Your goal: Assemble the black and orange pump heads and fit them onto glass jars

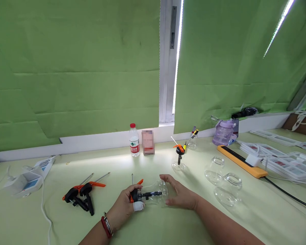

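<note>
A clear bottle (155, 192) lies on its side just over the table, its neck toward the left. At that neck my left hand (126, 200) is closed round a black and orange spray head (134, 195), whose black tube shows inside the bottle. White wrap covers one of my left fingertips. Cupped round the bottle's base is my right hand (180, 194), thumb and fingers on opposite sides. To the left lie two loose black and orange spray heads (75, 197) with thin metal nozzles. A similar spray head (180, 149) sits on a small clear bottle (178, 166) farther back.
Two clear bottles (228, 194) stand at the right. Behind them are an orange power strip (241, 161), a purple jug (223, 132) and stacked white frames (280, 163). A water bottle (134, 141) stands by the wall. A white charger (25, 182) and cable (44, 207) lie left.
</note>
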The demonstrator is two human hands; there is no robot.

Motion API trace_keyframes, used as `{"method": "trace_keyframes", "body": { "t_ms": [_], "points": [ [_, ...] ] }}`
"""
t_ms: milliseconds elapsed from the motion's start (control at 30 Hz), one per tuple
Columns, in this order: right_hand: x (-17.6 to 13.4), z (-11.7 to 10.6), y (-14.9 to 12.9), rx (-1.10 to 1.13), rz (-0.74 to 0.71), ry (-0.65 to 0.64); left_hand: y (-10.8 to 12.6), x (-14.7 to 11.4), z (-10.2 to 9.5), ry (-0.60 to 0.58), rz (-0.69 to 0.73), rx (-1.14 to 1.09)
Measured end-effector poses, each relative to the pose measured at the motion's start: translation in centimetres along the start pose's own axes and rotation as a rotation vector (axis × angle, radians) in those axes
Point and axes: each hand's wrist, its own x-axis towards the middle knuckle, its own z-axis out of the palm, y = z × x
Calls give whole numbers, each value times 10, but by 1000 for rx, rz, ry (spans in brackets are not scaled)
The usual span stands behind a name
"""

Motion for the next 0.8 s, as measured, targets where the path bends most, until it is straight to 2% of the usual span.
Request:
{"method": "trace_keyframes", "body": {
  "t_ms": [100,300,467,633,800],
  "points": [
    [1,0,-2,20,-13,2,-1,0,0,-10,-8,-18],
    [5,1,-3,83,49,8,-2,-1,0,-17,-13,20],
    [6,2,-10,39,21,-10,-1,-2,1,-37,-17,0],
    [4,5,-19,-16,45,43,2,-2,1,-28,-26,9],
    [3,1,-14,29,18,-13,1,0,0,-19,-6,32]
  ]
}}
